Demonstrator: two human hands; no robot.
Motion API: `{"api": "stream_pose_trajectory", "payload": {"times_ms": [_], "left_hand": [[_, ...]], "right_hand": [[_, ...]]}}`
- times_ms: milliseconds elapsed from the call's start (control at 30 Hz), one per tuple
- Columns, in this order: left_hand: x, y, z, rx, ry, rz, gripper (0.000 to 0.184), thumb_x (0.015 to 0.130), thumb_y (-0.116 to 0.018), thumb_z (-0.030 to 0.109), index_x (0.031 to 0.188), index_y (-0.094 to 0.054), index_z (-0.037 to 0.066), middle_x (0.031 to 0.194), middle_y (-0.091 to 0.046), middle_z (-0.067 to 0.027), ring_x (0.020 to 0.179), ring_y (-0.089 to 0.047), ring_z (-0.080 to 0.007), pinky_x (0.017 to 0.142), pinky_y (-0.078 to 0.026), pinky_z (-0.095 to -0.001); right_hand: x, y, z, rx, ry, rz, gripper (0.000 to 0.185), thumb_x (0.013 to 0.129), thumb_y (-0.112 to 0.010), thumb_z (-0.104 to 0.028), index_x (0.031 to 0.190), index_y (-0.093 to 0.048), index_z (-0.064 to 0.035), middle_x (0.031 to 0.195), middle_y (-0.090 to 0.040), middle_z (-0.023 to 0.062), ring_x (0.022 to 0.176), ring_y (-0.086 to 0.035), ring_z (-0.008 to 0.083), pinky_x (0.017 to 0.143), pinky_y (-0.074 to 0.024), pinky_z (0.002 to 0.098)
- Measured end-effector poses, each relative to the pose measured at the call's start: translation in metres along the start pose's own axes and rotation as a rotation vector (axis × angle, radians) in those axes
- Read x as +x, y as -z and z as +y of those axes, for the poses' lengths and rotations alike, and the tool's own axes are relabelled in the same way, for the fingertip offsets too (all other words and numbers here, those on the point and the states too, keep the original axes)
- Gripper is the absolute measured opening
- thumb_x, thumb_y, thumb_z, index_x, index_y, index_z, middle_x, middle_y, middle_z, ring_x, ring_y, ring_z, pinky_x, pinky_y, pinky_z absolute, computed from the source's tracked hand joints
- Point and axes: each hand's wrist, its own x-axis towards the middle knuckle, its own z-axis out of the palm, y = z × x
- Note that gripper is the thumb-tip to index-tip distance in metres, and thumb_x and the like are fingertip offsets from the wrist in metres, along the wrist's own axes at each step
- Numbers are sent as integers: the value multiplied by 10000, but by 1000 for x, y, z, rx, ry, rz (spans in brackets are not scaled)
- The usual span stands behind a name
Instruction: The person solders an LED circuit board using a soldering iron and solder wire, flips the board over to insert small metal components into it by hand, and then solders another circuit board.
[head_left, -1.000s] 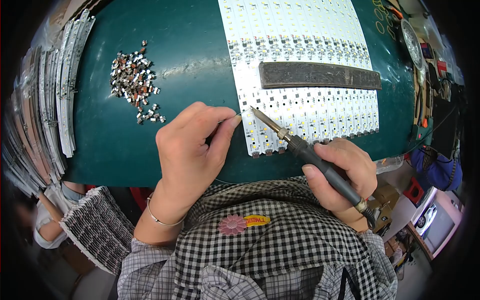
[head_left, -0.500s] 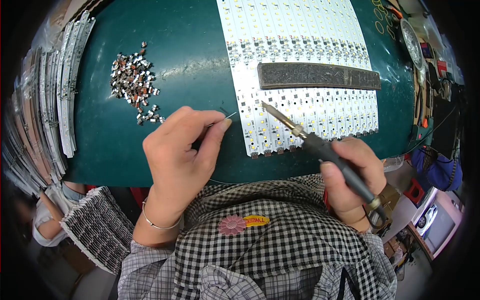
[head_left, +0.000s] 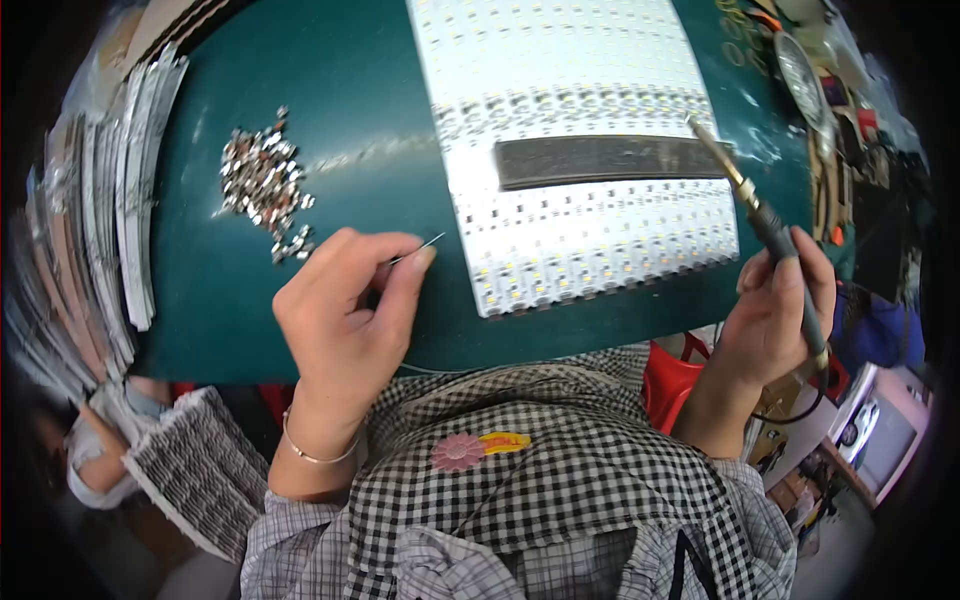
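Note:
Between the thumb and forefinger of my left hand (head_left: 345, 310) is a thin length of solder wire (head_left: 432, 240), its tip pointing toward the LED boards. My right hand (head_left: 778, 315) is wrapped round the dark handle of a soldering iron (head_left: 770, 225). The iron's tip points up and left, over the right part of a panel of white LED strip boards (head_left: 600, 240). Whether the tip touches anything, I cannot tell. A dark flat bar (head_left: 610, 163) lies across the panel. Left of it is a heap of small connectors (head_left: 260, 175).
Long LED strips (head_left: 140, 200) are stacked along the left side of the green table mat (head_left: 370, 90). At the right edge sit a round metal dish (head_left: 800, 80) and some tools. A red stool (head_left: 670, 380) stands below the table. Another person (head_left: 105, 455) is at the far left.
My right hand has carried the soldering iron up and to the right, away from the lower boards. My left hand, still pinching the solder wire, has shifted slightly left. The view has tilted a little.

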Motion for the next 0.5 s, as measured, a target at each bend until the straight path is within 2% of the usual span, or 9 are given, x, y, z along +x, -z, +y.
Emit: {"api": "stream_pose_trajectory", "payload": {"times_ms": [67, 100, 233, 267, 300, 367, 400, 433, 500], "left_hand": [[0, 3, 3, 32, 56, -18, 107, 764, -731, -46, 794, -644, 9, 648, -552, -37, 536, -484, -89, 483, -371, -218], [-4, 4, 0, -9, 91, -52, 87, 829, -699, -42, 809, -618, -21, 729, -516, 20, 615, -460, -16, 526, -368, -161], [-5, 2, 3, 0, 104, -42, 105, 838, -687, -40, 809, -589, -19, 743, -510, 23, 635, -464, -14, 562, -381, -146], [-4, 2, 4, 1, 84, -39, 90, 840, -680, -42, 816, -597, -21, 739, -513, 21, 629, -461, -16, 551, -371, -151], [-3, 2, 7, 10, 71, -33, 75, 842, -674, -44, 823, -605, -24, 735, -515, 20, 623, -458, -18, 540, -360, -156], [-1, 5, 10, 22, 44, -51, 58, 843, -669, -45, 829, -617, -26, 724, -518, 17, 613, -455, -21, 532, -352, -162], [-4, 9, 10, 52, 41, -63, 41, 844, -664, -47, 834, -629, -29, 713, -521, 13, 604, -453, -25, 524, -343, -167], [-5, 9, 9, 72, 67, -51, 41, 844, -664, -47, 834, -629, -29, 713, -521, 13, 604, -453, -25, 524, -343, -167], [-4, 6, 8, 33, 67, -6, 55, 797, -699, -55, 813, -663, -17, 634, -495, -10, 526, -413, -51, 466, -302, -208]], "right_hand": [[20, 9, 3, -46, 66, 102, 258, 867, -625, -11, 1093, -605, 112, 834, -638, 163, 607, -569, 144, 534, -439, 229], [32, 17, 5, -97, 101, 173, 251, 871, -627, -13, 1092, -610, 105, 822, -640, 151, 610, -569, 136, 539, -438, 228], [85, 38, 27, -430, 322, 429, 210, 877, -689, -68, 1069, -662, 12, 864, -662, 55, 684, -588, 97, 611, -467, 219], [98, 53, 41, -765, 502, 407, 204, 857, -710, -77, 1043, -675, -2, 907, -670, 70, 723, -596, 135, 665, -482, 257], [109, 64, 51, -972, 657, 276, 213, 837, -725, -92, 1034, -686, -22, 952, -678, 92, 815, -634, 187, 743, -495, 299], [108, 76, 62, -1062, 428, 120, 224, 826, -732, -107, 1037, -693, -43, 977, -686, 105, 875, -663, 218, 791, -502, 310], [108, 80, 65, -980, 434, 157, 235, 828, -733, -120, 1052, -699, -60, 998, -690, 99, 930, -671, 215, 816, -505, 310], [105, 76, 58, -1068, 485, 216, 242, 821, -736, -101, 1056, -702, -50, 992, -697, 105, 908, -673, 207, 810, -510, 300], [91, 60, 42, -862, 416, 291, 229, 826, -742, -71, 1041, -705, -1, 946, -709, 92, 868, -667, 161, 782, -521, 283]]}}
